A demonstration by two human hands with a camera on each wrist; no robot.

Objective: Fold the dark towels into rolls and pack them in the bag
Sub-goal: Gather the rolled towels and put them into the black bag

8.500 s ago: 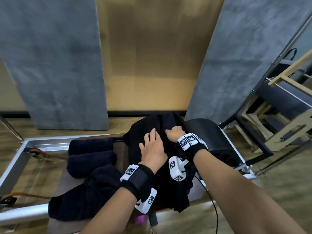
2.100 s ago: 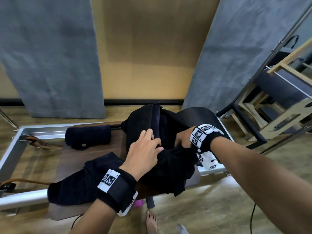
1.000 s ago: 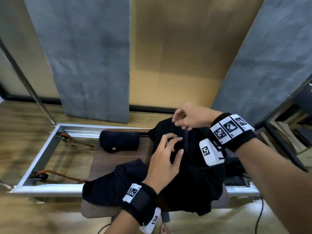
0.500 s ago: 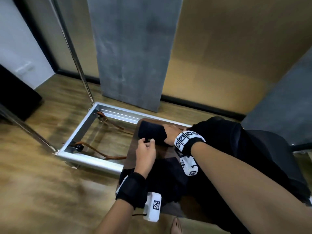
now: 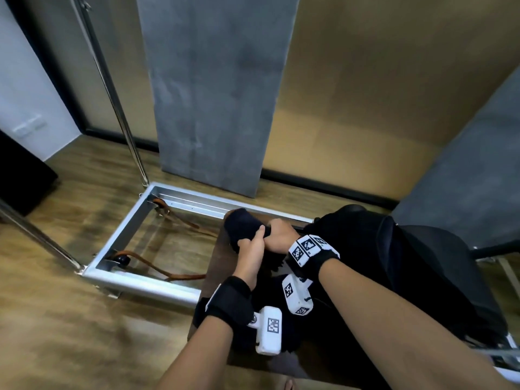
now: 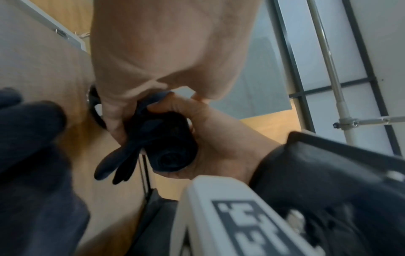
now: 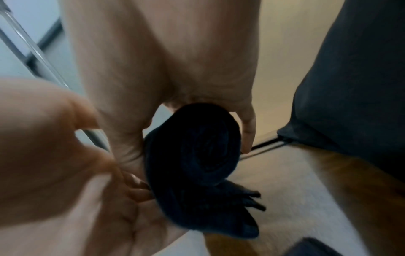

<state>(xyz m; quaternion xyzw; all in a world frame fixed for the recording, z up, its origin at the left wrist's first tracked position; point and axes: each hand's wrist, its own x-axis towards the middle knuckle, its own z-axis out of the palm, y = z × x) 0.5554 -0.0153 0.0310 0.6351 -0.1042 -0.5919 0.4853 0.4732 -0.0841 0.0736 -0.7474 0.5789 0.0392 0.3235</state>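
A rolled dark towel [image 5: 244, 227] is at the far end of the brown board [image 5: 216, 263], held by both hands. My left hand [image 5: 253, 244] grips its near side with fingers curled round it, and my right hand [image 5: 278, 235] grips it from the right. The left wrist view shows the roll's end [image 6: 168, 143] in my left hand [image 6: 212, 136], with a loose corner hanging down. In the right wrist view my right hand [image 7: 197, 110] wraps over the top of the roll [image 7: 192, 147]. The black bag [image 5: 363, 243] stands just to the right. A loose dark towel [image 5: 284, 325] lies under my wrists.
A silver metal frame [image 5: 135, 218] with brown leather straps [image 5: 157, 268] lies on the wooden floor to the left. A steel pole [image 5: 112, 88] rises behind it. A black padded seat [image 5: 455, 266] sits to the right of the bag. Grey panels lean on the wall.
My hands left the bag and moved left to the rolled towel. In the last half second my left hand closed on it beside the right, and the roll tilted up.
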